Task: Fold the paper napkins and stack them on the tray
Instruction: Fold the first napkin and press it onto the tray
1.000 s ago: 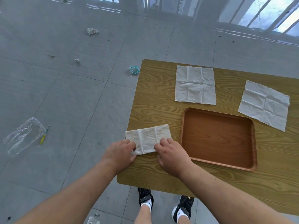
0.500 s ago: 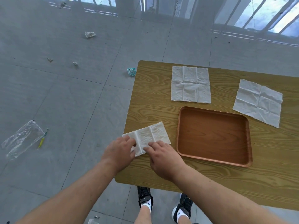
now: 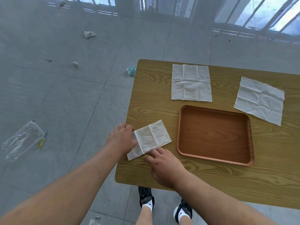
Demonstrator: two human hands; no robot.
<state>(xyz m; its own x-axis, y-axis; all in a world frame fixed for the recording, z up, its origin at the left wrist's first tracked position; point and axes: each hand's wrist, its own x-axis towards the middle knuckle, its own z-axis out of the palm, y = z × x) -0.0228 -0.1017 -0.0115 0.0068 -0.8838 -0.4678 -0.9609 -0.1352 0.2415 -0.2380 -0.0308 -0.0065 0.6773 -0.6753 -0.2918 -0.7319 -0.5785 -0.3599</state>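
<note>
Both bare forearms reached forward. The left hand lay palm down, fingers curled; the right hand pressed flat, fingers extended.

Bright window daylight, floor glare, wide-angle distortion

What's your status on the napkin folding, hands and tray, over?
Left hand and right hand both pressing the half-folded napkin flat on the table. Tray bare; two napkins unfolded beyond it. Nothing in the way.
</note>
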